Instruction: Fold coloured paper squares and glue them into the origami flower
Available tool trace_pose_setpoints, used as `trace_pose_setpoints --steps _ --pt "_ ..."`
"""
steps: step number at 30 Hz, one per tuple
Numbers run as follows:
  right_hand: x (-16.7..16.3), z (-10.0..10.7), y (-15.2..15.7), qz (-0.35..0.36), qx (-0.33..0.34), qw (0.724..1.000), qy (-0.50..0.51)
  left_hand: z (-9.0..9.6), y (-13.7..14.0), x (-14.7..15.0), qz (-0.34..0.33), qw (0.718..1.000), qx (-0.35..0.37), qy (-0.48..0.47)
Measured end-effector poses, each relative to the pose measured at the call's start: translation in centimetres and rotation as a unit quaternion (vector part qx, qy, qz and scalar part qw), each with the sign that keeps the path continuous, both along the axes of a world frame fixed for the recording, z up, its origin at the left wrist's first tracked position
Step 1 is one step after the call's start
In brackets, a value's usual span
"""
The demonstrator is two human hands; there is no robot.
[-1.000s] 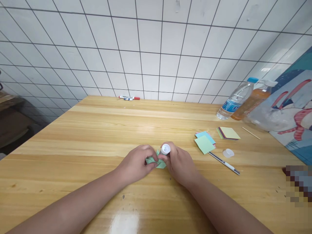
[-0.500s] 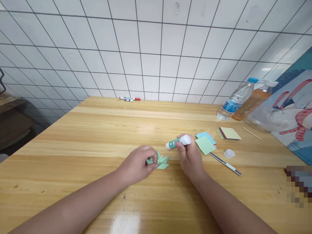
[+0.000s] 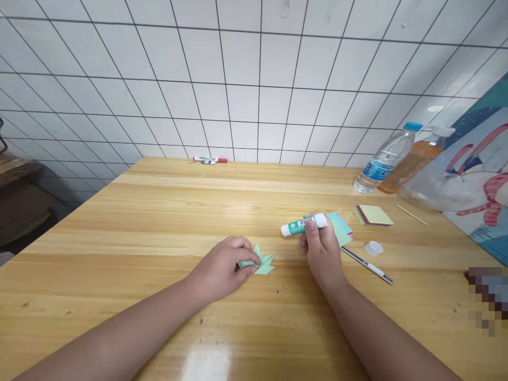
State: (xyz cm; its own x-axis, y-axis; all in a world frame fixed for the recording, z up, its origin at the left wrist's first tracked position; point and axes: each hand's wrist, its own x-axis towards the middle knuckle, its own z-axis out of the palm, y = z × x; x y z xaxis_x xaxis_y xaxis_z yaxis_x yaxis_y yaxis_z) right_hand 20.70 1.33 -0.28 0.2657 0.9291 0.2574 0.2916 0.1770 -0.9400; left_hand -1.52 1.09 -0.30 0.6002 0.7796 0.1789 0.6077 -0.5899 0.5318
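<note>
Left grip (image 3: 224, 267) pinched on folded green paper (image 3: 266, 263), its points showing at three o'clock, low over worktop (image 3: 178, 211). Right grip (image 3: 325, 254) closed round glue stick (image 3: 296, 227), at paper's two o'clock; one end towards nine.

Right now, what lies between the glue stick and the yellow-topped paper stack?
In the head view, loose paper sheets, blue and green ones showing, lie between the glue stick and the yellow-topped paper stack.

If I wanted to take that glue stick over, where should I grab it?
Probably take the glue stick by its green label, coming from the person's left: the tube juts out that way, while the right hand grips it nearer the other end.
</note>
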Motion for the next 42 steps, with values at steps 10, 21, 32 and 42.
trace_pose_setpoints --steps 10,21,32,42 --pt "0.3 0.0 0.1 0.000 0.005 0.999 0.035 1.0 -1.1 0.0 -0.065 0.952 0.247 0.167" --pt "0.2 -0.1 0.2 0.003 0.012 0.999 0.052 0.9 -0.9 0.1 -0.112 0.957 0.239 0.123" --pt "0.3 -0.1 0.2 0.008 0.009 0.999 0.042 0.7 -0.7 -0.1 -0.120 0.960 0.202 0.156" --pt "0.3 -0.2 0.4 0.010 0.006 0.999 0.042 1.4 -0.7 0.1 -0.126 0.973 0.158 0.113"
